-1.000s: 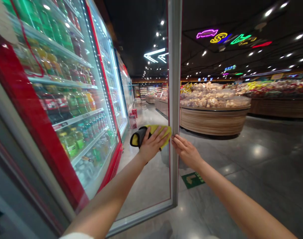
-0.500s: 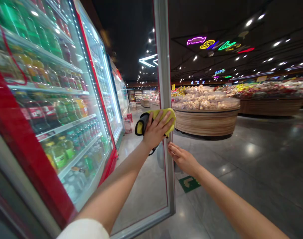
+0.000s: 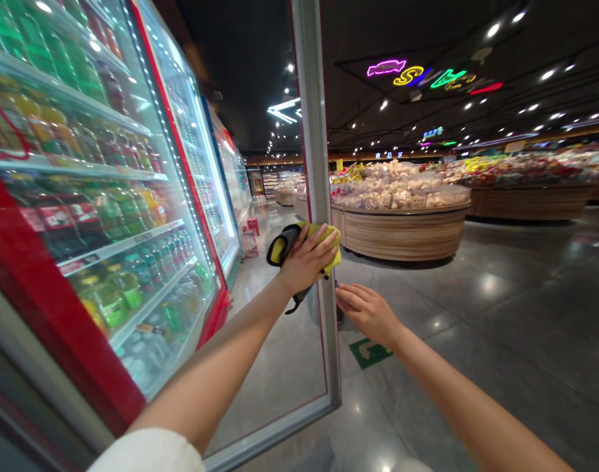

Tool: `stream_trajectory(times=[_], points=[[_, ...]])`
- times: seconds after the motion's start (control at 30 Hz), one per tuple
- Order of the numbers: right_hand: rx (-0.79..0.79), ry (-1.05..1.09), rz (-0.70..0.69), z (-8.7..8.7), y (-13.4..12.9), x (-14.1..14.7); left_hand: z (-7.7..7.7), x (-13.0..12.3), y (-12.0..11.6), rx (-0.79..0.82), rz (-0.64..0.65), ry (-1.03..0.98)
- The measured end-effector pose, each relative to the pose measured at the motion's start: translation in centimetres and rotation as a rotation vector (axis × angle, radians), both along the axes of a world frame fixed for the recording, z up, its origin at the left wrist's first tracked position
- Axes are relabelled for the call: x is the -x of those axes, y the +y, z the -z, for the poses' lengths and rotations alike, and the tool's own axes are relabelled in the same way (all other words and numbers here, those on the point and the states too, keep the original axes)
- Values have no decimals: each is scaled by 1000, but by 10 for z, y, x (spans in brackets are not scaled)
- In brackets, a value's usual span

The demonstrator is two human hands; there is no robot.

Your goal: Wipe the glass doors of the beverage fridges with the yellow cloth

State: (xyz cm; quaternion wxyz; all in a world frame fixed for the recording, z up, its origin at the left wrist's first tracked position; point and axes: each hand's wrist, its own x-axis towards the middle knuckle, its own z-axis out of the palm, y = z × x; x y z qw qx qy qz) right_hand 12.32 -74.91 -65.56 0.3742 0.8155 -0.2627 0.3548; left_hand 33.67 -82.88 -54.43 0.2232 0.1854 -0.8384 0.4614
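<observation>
My left hand (image 3: 307, 261) presses a folded yellow and grey cloth (image 3: 333, 249) against the upright frame (image 3: 313, 131) of an open glass door. Part of the cloth hangs down beneath the palm, in front of the glass. Just below and to the right, the fingertips of my right hand (image 3: 366, 311) are at the outer edge of the same frame. Its fingers lie close together and are slightly bent; no object shows in them. The door's bottom rail (image 3: 280, 436) reaches toward me.
Lit drink coolers with bottles (image 3: 115, 295) line the left side behind a red frame (image 3: 48, 262). Round wooden display bins (image 3: 402, 233) with packaged goods stand beyond the door. A green floor sign (image 3: 371, 353) lies below my right hand.
The cloth and my left hand have slid slightly down along the door frame. My right hand's fingers have shifted slightly at the frame edge. The whole view has moved a little.
</observation>
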Motion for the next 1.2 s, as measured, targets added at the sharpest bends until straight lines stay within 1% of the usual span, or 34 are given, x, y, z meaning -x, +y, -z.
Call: stream_trajectory(times=[0.03,0.07,0.13,0.2,0.23,0.27,0.3,0.33,0.37,0.4,0.43,0.5,0.57,0.6,0.63,0.67,0.7,0.73,0.77,0.87,0.9,0.93,0.97,1.0,1.03,1.07,1.13,1.2], points=[[0,-22,0,0,3,0,9,0,1,-9,-12,6],[-5,-45,1,1,7,0,22,-1,3,-25,-19,-9],[-23,-99,15,5,13,-1,59,-6,8,-68,-24,-86],[-37,-157,35,10,18,-3,100,-13,13,-86,8,-170],[-39,-175,45,13,20,-4,118,-17,15,-87,26,-200],[-34,-185,56,14,22,-5,132,-19,16,-87,33,-216],[-27,-187,65,15,23,-6,141,-21,16,-88,41,-227],[-21,-187,72,14,25,-6,144,-23,15,-89,44,-232],[-14,-188,77,13,26,-7,142,-23,13,-91,42,-229],[-6,-194,82,10,27,-8,133,-23,12,-92,35,-219],[0,-204,86,7,28,-8,119,-21,10,-94,19,-192],[8,-241,88,0,29,-9,80,-16,7,-95,-34,-76],[4,-286,80,-5,31,-11,40,-10,6,-100,-98,195],[-4,-308,73,-6,31,-12,24,-7,6,-84,-125,328],[-14,-330,66,-6,32,-13,14,-5,7,-68,-142,412],[-27,-351,59,-5,33,-14,11,-4,7,-56,-153,451],[-42,-370,53,-4,33,-16,15,-5,9,-48,-164,455],[-58,-389,45,-2,34,-18,26,-7,10,-48,-175,423],[-77,-405,38,1,34,-20,42,-12,12,-53,-186,370],[-138,-442,12,5,34,-30,105,-29,18,-66,-230,196],[-159,-460,7,5,33,-35,123,-35,21,-75,-237,143],[-178,-483,3,4,32,-40,136,-40,23,-82,-243,105],[-197,-511,-1,3,31,-46,144,-43,25,-88,-240,74],[-217,-540,-8,1,31,-52,144,-45,26,-92,-230,57],[-236,-568,-15,-1,30,-58,139,-47,27,-94,-218,59],[-253,-592,-26,-3,29,-63,127,-47,28,-94,-206,85],[-274,-625,-43,-7,29,-72,95,-47,28,-88,-199,220],[-276,-646,-50,-8,28,-77,63,-50,29,-72,-221,435]])
